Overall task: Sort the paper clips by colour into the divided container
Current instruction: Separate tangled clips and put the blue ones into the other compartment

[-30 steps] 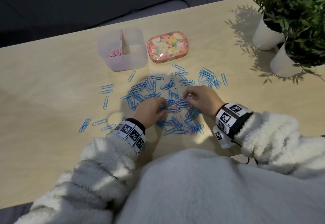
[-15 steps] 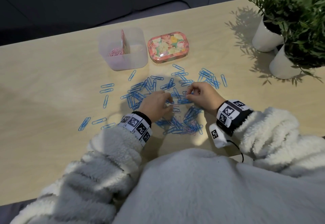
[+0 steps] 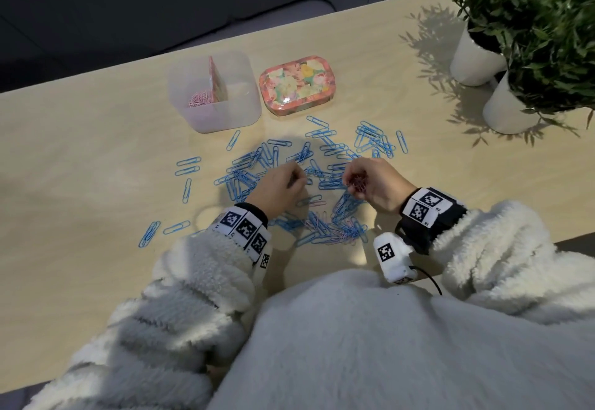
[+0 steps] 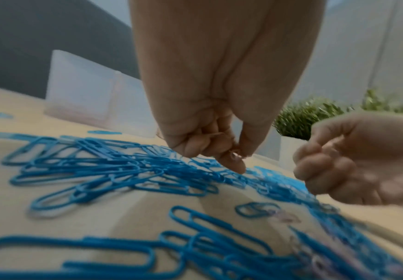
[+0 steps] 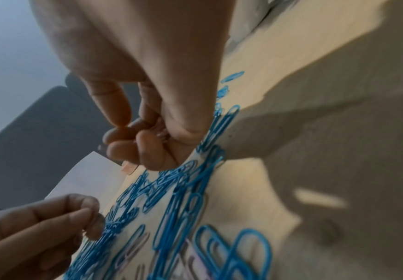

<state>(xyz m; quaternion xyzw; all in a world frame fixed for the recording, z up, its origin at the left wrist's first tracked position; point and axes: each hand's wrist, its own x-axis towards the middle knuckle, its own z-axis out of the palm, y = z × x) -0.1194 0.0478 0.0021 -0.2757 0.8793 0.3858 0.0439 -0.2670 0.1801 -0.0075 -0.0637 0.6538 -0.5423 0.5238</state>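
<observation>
Many blue paper clips (image 3: pixel 257 165) lie scattered on the wooden table (image 3: pixel 80 232), with a few pink ones (image 3: pixel 335 237) mixed into the near pile. The translucent divided container (image 3: pixel 238 119) stands at the back; pink clips (image 3: pixel 201 99) lie in its left compartment. My left hand (image 3: pixel 301 181) hovers over the pile and pinches a pale pink clip (image 4: pixel 235 153) between thumb and finger. Just to its right, my right hand (image 3: pixel 349 181) curls round a small bunch of pink clips (image 3: pixel 357 182), also glimpsed in the right wrist view (image 5: pixel 163 135).
A floral tin (image 3: pixel 297 86) sits right of the container. Two white pots (image 3: pixel 473 62) with green plants stand at the far right. Loose blue clips (image 3: pixel 149 232) reach out to the left. The table's near edge is under my sleeves.
Both hands have moved a little away from me over the pile. The right hand has lifted and turned, so the pink clips in it show. The left hand has closed into a pinch.
</observation>
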